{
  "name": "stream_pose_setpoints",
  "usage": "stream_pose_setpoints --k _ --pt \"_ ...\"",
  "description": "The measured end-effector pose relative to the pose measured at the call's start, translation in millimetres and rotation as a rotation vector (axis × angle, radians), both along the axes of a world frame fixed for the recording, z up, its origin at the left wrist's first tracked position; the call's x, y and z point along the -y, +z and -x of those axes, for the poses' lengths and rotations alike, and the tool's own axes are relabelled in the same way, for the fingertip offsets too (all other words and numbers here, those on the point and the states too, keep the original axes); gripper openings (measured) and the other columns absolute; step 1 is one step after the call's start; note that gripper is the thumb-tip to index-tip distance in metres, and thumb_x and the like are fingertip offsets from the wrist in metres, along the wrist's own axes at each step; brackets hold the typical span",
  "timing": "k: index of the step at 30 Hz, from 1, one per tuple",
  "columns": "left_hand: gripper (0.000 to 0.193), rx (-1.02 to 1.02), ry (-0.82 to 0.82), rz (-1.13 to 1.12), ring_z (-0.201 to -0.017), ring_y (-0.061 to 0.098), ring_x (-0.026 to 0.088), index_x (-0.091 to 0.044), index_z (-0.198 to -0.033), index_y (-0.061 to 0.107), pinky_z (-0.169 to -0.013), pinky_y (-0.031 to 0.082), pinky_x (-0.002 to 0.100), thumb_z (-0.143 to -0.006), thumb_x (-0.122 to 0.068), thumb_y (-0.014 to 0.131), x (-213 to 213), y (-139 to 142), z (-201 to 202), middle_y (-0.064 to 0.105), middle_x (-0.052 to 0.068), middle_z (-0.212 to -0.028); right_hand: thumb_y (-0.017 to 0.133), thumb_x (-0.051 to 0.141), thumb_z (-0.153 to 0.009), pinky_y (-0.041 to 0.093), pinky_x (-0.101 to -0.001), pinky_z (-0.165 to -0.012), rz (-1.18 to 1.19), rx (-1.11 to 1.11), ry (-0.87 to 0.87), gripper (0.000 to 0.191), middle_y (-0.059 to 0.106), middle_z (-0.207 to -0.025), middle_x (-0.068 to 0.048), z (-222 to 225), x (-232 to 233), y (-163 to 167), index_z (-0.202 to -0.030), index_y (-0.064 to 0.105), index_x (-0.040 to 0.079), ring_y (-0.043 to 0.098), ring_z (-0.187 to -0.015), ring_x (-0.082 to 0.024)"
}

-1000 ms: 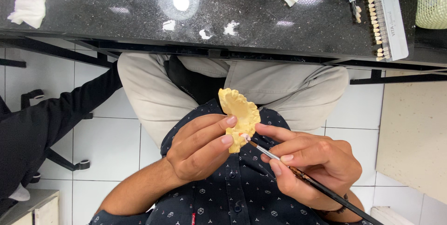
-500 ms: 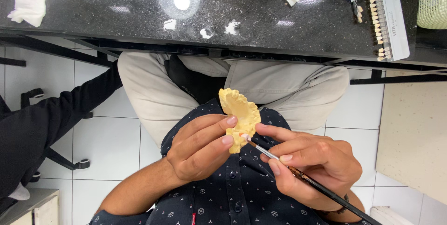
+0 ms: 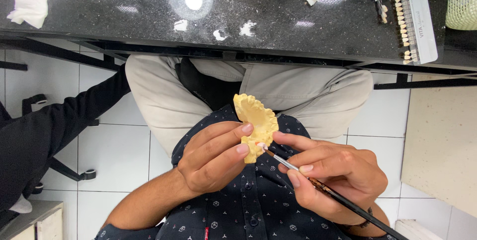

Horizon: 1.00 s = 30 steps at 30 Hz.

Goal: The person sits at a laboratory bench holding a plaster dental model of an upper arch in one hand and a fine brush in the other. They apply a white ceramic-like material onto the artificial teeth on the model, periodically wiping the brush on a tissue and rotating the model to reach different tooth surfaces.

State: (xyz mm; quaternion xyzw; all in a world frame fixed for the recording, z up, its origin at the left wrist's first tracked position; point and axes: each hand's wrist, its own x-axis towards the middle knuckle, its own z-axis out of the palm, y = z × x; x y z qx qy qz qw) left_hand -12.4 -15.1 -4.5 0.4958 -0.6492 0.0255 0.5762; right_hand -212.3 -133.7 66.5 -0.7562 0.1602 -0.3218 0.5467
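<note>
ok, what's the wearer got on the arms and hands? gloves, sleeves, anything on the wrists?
No gloves: both the left hand and right hand are bare. Forearms are uncovered, no long sleeves show. A thin dark bracelet circles the right wrist. Nails short, unpainted.

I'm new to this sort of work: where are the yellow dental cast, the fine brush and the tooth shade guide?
yellow dental cast (image 3: 256, 120): head view, its upper half.
fine brush (image 3: 330, 194): head view, mid-handle.
tooth shade guide (image 3: 420, 21): head view, its white card.

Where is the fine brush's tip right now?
In the head view, centre frame: the brush, held in the right hand, touches its tip to the yellow dental cast held by the left hand.
</note>
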Motion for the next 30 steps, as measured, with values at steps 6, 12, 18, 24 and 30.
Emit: stream_pose_setpoints --k 6,12,18,24,30 --pt "0.053 0.002 -0.007 -0.004 -0.107 0.075 0.037 -0.002 -0.126 0.052 -0.091 0.067 0.041 -0.086 0.013 0.082 -0.7 -0.2 -0.9 0.065 0.023 -0.128 0.071 -0.008 -0.087 0.063 -0.0591 -0.104 0.041 -0.01 -0.002 0.019 0.075 -0.081 -0.014 -0.7 0.8 -0.2 -0.098 0.061 0.004 0.082 -0.08 -0.021" --pt "0.054 -0.001 -0.002 0.001 -0.107 0.075 0.037 -0.002 -0.127 0.052 -0.091 0.067 0.04 -0.086 0.013 0.084 0.5 -0.3 -0.8 0.065 0.023 -0.129 0.071 -0.008 -0.087 0.063 -0.0593 -0.104 0.011 -0.005 0.005 0.019 0.076 -0.083 -0.015 -1.2 1.1 0.2 -0.099 0.061 0.003 0.082 -0.081 -0.021" --pt "0.054 -0.003 0.001 -0.003 -0.107 0.075 0.036 -0.002 -0.126 0.052 -0.09 0.066 0.04 -0.085 0.012 0.085 0.0 0.4 -0.2 0.065 0.023 -0.128 0.071 -0.008 -0.088 0.063 -0.0589 -0.104 0.014 -0.001 -0.005 0.019 0.076 -0.083 -0.015 -1.2 0.2 0.5 -0.099 0.061 0.003 0.082 -0.081 -0.022" --pt "0.055 -0.002 0.007 0.0 -0.107 0.075 0.036 -0.002 -0.126 0.052 -0.091 0.067 0.04 -0.085 0.011 0.086 0.3 0.5 0.1 0.065 0.022 -0.129 0.071 -0.008 -0.088 0.063 -0.0596 -0.104 0.023 -0.006 0.002 0.018 0.076 -0.083 -0.015 1.0 0.1 -2.3 -0.099 0.061 0.003 0.082 -0.082 -0.02" --pt "0.061 -0.095 0.072 -0.055 -0.101 0.077 0.03 0.0 -0.128 0.05 -0.086 0.065 0.036 -0.086 -0.005 0.094 1.0 4.2 9.7 0.07 0.018 -0.12 0.067 -0.008 -0.097 0.06 -0.0616 -0.108 -0.163 0.103 -0.063 0.019 0.075 -0.09 -0.021 10.3 -2.8 -10.1 -0.109 0.057 0.002 0.079 -0.096 -0.028"
